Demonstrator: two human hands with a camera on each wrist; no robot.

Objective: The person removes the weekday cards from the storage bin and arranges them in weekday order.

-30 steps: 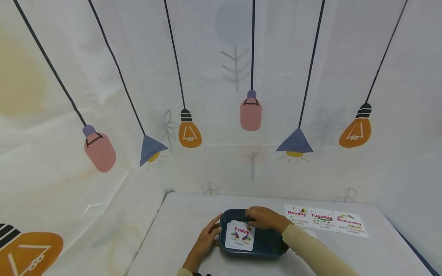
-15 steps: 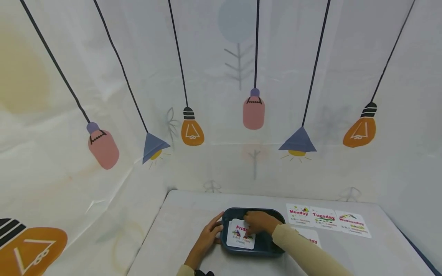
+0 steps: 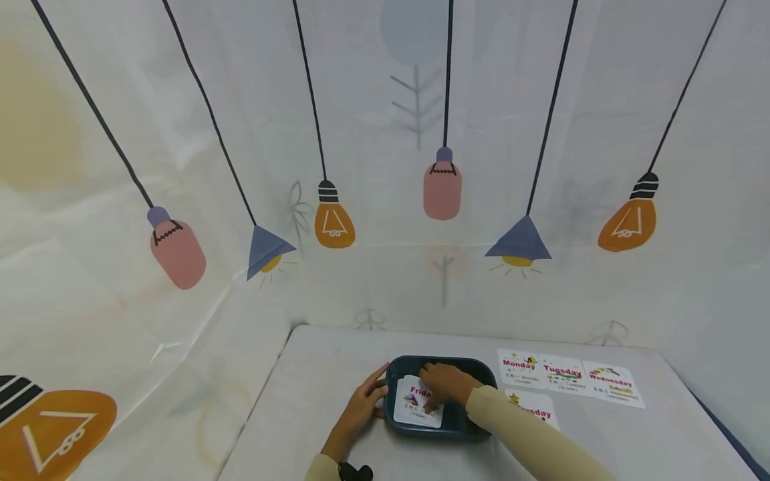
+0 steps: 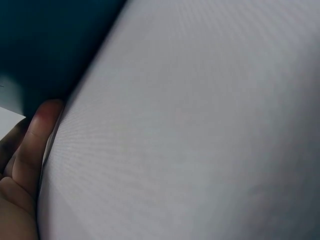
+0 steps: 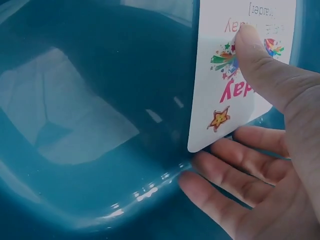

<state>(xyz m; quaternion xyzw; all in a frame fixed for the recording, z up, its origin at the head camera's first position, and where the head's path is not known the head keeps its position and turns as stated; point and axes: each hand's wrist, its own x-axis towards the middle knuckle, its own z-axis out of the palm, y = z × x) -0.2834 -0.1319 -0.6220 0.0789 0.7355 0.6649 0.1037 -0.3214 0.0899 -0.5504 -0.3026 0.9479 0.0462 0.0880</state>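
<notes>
A dark teal tray [image 3: 433,433] with rounded corners sits on the white table. Inside it, at the left, lies a white card printed Friday [image 3: 411,415], with another card edge peeking out at its upper left. My right hand [image 3: 448,384] pinches this card at its far edge: the thumb [image 5: 255,47] lies across the print, the fingertips [image 5: 200,162] against the edge. Along the tray's left side rests my left hand [image 3: 356,411], fingers fairly straight; in the left wrist view a fingertip [image 4: 47,110] touches the outer wall [image 4: 50,45].
Right of the tray, a row of cards reads Monday [image 3: 519,369], Tuesday [image 3: 562,375] and Wednesday [image 3: 612,385]. Below the Monday card is one more card [image 3: 535,405], partly hidden by my right sleeve [image 3: 523,427]. A sheet with printed lamps [image 3: 373,280] hangs behind the table [image 3: 337,344].
My right hand has come left from the tray's far side onto the Friday card, with its thumb now over the print. The left hand has stayed at the tray's side.
</notes>
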